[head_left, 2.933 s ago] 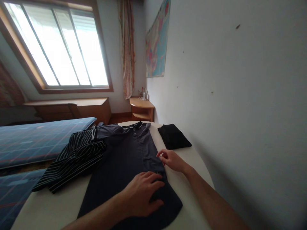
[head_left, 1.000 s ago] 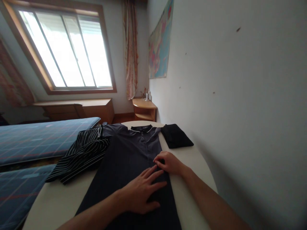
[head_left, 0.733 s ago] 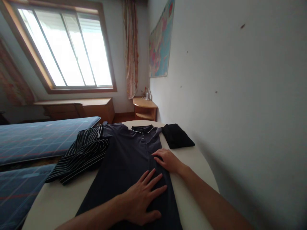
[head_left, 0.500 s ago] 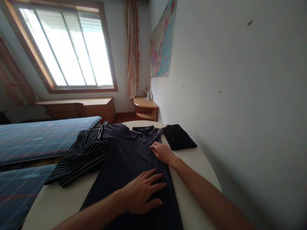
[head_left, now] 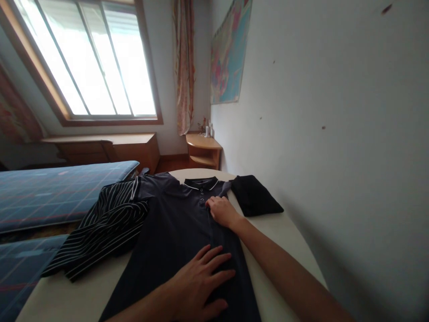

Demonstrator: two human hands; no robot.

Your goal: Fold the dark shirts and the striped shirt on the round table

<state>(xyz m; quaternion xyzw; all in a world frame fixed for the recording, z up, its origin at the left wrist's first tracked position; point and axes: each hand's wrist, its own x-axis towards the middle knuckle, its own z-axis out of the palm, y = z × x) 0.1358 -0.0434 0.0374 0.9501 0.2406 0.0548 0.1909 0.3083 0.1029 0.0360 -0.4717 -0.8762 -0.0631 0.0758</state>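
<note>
A dark navy polo shirt [head_left: 167, 232] lies spread front up, its white-trimmed collar at the far end. My left hand [head_left: 201, 279] rests flat on the shirt's lower body, fingers spread. Below the button placket, my right hand [head_left: 221, 211] has its fingers bent together on the shirt, pinching the cloth where a crease runs down; the fingertips are partly hidden. A black-and-white striped garment [head_left: 107, 223] lies loosely heaped at the left, against the shirt's sleeve. To the right of the collar sits a folded black garment [head_left: 256, 196].
The pale round table [head_left: 284, 259] carries the clothes, close to the white wall [head_left: 335, 170] on the right. Blue plaid mattresses [head_left: 67, 192] lie to the left. A wooden corner shelf [head_left: 203, 142] and a desk [head_left: 134, 145] stand beyond, near the window.
My right hand has shifted slightly left, its fingers more bent at the cloth. The left hand stays spread on the shirt. The camera view has moved a little.
</note>
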